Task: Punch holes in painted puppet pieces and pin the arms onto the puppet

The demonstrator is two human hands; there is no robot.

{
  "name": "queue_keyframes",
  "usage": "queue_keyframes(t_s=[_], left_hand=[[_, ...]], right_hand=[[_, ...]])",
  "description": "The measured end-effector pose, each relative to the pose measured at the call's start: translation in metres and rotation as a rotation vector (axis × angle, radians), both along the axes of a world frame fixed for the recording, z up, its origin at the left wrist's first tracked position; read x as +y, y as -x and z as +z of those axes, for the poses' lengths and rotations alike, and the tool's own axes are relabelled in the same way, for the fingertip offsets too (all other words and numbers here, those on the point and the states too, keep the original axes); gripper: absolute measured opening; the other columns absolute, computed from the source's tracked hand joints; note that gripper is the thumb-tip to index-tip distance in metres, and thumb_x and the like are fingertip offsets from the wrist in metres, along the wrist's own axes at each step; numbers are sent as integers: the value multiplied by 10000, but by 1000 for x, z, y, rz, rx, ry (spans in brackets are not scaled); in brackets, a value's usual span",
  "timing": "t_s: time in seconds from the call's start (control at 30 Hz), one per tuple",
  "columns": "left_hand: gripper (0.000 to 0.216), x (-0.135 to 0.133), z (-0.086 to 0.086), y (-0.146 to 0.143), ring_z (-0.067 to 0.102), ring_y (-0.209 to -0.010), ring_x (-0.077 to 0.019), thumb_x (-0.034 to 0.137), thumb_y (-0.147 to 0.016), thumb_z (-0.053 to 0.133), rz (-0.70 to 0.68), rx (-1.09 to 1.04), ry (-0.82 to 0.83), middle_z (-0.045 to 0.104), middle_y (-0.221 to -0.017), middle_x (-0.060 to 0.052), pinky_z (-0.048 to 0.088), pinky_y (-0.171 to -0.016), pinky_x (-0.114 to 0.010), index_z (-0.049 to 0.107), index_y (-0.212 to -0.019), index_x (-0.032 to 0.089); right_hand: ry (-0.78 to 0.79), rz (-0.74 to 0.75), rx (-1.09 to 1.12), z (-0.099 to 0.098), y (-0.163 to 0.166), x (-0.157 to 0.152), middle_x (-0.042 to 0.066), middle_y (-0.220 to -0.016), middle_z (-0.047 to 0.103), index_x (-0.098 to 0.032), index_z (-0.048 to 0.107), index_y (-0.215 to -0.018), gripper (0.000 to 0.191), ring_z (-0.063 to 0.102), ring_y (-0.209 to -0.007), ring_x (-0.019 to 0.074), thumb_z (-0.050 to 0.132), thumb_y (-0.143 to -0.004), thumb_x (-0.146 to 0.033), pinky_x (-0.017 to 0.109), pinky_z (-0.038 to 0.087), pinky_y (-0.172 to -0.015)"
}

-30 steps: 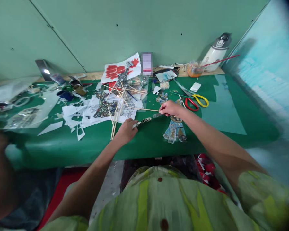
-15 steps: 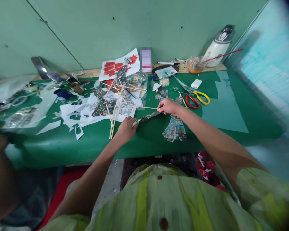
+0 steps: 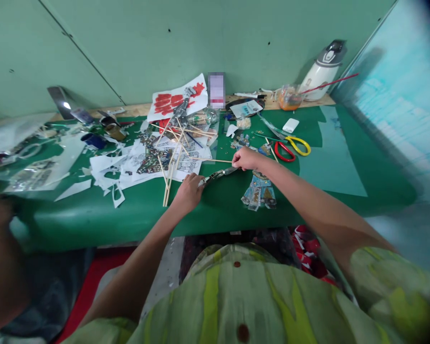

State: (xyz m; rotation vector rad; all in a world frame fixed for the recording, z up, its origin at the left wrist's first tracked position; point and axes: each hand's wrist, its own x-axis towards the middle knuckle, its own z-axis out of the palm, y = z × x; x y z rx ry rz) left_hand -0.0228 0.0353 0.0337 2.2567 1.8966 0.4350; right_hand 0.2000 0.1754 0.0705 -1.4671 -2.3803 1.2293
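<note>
My left hand (image 3: pixel 189 193) has its fingers closed on the left end of a narrow patterned cut-out piece (image 3: pixel 218 175), which is held just over the green tabletop. The piece's right end, grey and dark, is pinched in my right hand (image 3: pixel 245 158). A thin wooden stick (image 3: pixel 215 159) runs from the papers to the right hand's fingertips; whether they grip it too is hidden. Just below the right wrist lies a blue and gold patterned cut-out figure (image 3: pixel 260 191), partly covered by that arm.
Several wooden sticks (image 3: pixel 170 184) cross over printed papers (image 3: pixel 116 162) at left. Red and yellow handled scissors (image 3: pixel 284 150) lie right of the right hand. A white bottle (image 3: pixel 320 74) and an orange-stained cup (image 3: pixel 289 98) stand behind. Another person's arm (image 3: pixel 2 267) is at far left.
The view has shifted very slightly. Both hands keep their holds on the patterned piece, and the right hand sits a touch further left in the picture.
</note>
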Motion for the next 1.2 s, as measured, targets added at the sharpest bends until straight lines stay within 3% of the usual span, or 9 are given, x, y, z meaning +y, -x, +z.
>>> queue_keyframes(t_s=[0.8,1.2], left_hand=[[269,-1,2,-2,535,-957,-253,177,-880,423,-17,14,-11,590,-990,-120,475,-878,-417,596,-1081,130],[245,-1,-1,-1,542,-926,-253,144,-875,425,-53,50,-79,587,-969,-123,492,-841,-422,587,-1058,125]], right_hand=[[-60,85,-51,-3,7,-3,61,-702,692,-135,697,-801,80,572,-502,111,621,-783,-121,228,424,-528],[-252,177,-64,-11,7,-5,75,-850,720,-159,703,-796,130,609,-689,153,578,-821,-138,257,402,-590]])
